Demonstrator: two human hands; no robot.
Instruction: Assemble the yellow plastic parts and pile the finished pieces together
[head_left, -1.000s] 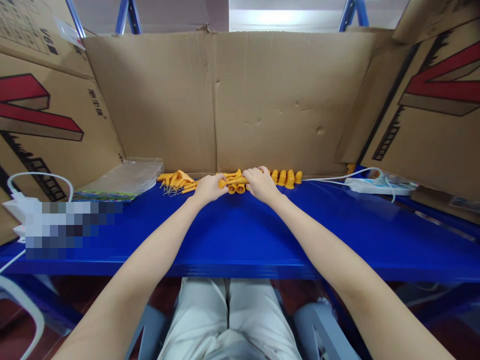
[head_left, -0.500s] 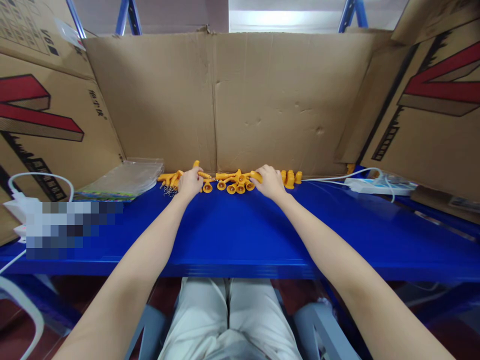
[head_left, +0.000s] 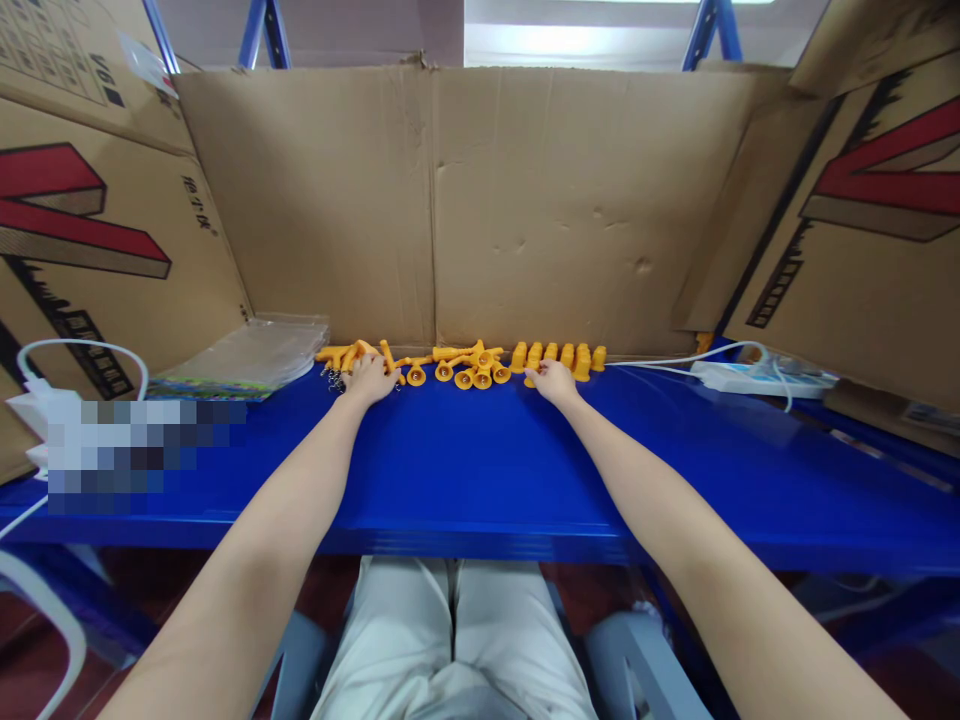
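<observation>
My left hand [head_left: 369, 380] is at the left of the row against the cardboard, its fingers curled around a yellow stick-shaped piece [head_left: 387, 354] that pokes up beside them. Under and left of it lie more yellow stick-like pieces [head_left: 334, 354] with small metal rings. My right hand [head_left: 556, 382] pinches a small yellow piece [head_left: 530, 379] at its fingertips, low on the table. Just behind it stand several yellow blocks with wider bases [head_left: 582, 362]. Between my hands lie several yellow trumpet-shaped pieces [head_left: 464, 379], their flared ends facing me.
The blue table [head_left: 465, 460] is backed by a tall cardboard sheet [head_left: 337, 200], with printed boxes [head_left: 82, 240] at both sides. Clear plastic bags [head_left: 247, 350] lie at left. A white power strip [head_left: 754, 376] with cables lies at right.
My left hand has moved slightly left and lower, its yellow stick now lower. My right hand has moved right and down, away from the elongated yellow piece, uncovering more blocks.
</observation>
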